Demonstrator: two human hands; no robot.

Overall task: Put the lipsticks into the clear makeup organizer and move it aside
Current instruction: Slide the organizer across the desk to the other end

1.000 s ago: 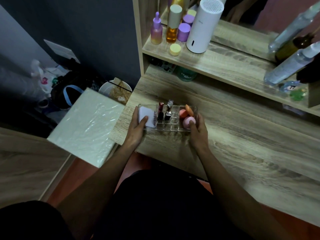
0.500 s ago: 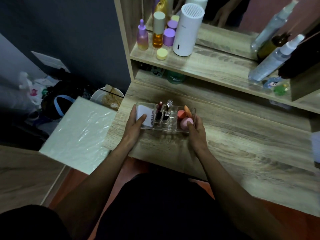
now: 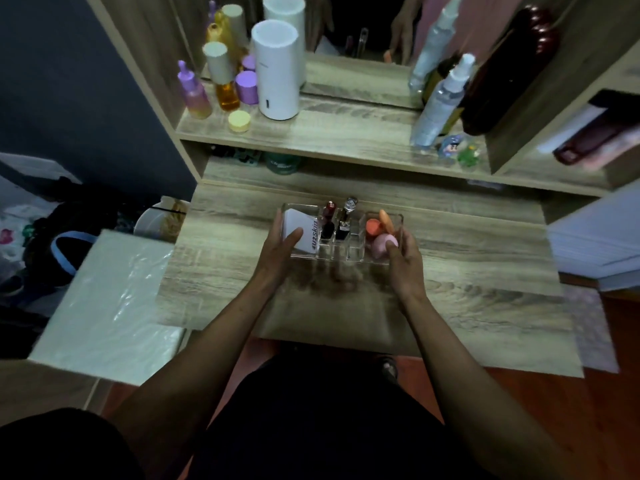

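The clear makeup organizer (image 3: pixel 353 252) sits on the wooden vanity top (image 3: pixel 467 271), held at both ends. My left hand (image 3: pixel 278 252) grips its left end, thumb over a white box (image 3: pixel 301 230) inside. My right hand (image 3: pixel 405 263) grips its right end beside pink and orange sponges (image 3: pixel 379 233). Two lipsticks stand upright in the middle slots: a dark red one (image 3: pixel 328 221) and a black one with a silver cap (image 3: pixel 346 216).
A shelf (image 3: pixel 329 133) above holds purple and amber bottles (image 3: pixel 221 88), a white cylinder (image 3: pixel 277 71) and spray bottles (image 3: pixel 440 102). A mirror is behind it. A white plastic-wrapped panel (image 3: pixel 107 306) lies to the left, with a bowl (image 3: pixel 156 220) and bags beyond.
Both hands keep hold of the organizer. It has shifted rightward along the desk away from the left edge, while the view has swung to the right.
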